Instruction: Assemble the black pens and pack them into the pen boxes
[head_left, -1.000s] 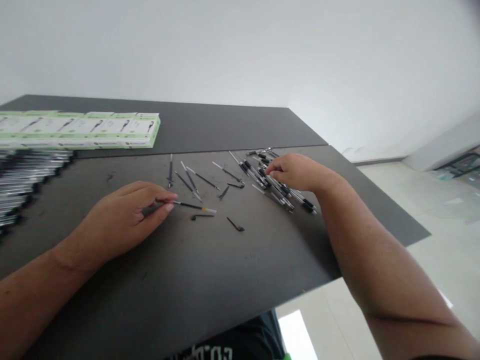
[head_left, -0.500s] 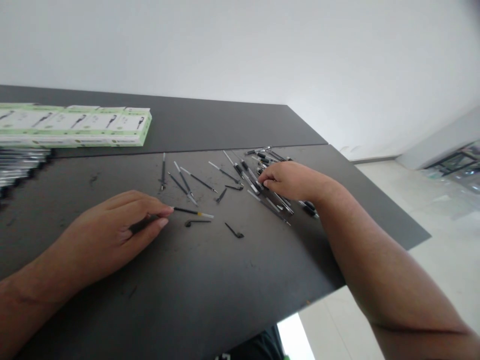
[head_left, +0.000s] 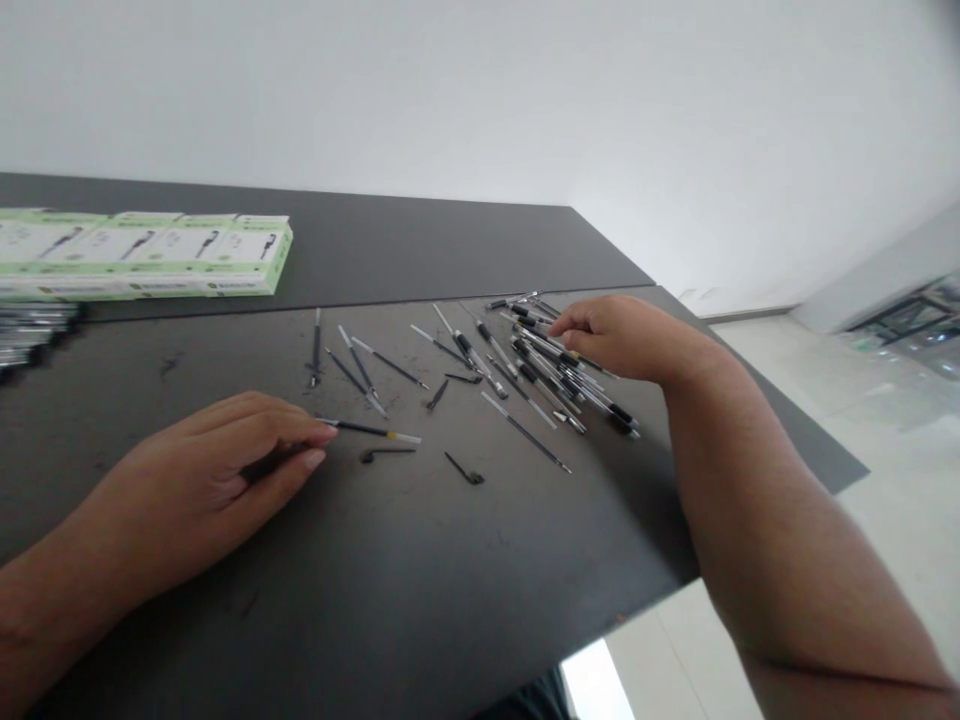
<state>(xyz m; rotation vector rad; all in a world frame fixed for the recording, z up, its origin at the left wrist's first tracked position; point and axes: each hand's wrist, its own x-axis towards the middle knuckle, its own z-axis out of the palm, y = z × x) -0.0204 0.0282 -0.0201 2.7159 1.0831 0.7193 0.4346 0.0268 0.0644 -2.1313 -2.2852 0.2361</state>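
My left hand [head_left: 214,475] rests low over the table at left, thumb and forefinger close together at the tip of a black pen refill [head_left: 367,430] with a yellow band and clear end. My right hand [head_left: 619,335] reaches over the pile of pens [head_left: 551,375], which have clear barrels and black grips. Its fingers are curled down at the pile's upper right; what they grip is hidden. Several loose refills [head_left: 397,365] lie between the hands. Small black clips [head_left: 466,470] lie nearest me, one just below the held refill.
Green-and-white boxes [head_left: 240,255] stand in a row at the back left. Before them lies a stack of pens [head_left: 34,330]. The dark table [head_left: 420,590] has a seam behind the pile and ends at the right, with pale floor [head_left: 810,390] beyond.
My right hand has moved right and slightly back across the pile, uncovering more pens, some shifted. My left hand stays at the refill. The view has shifted slightly.
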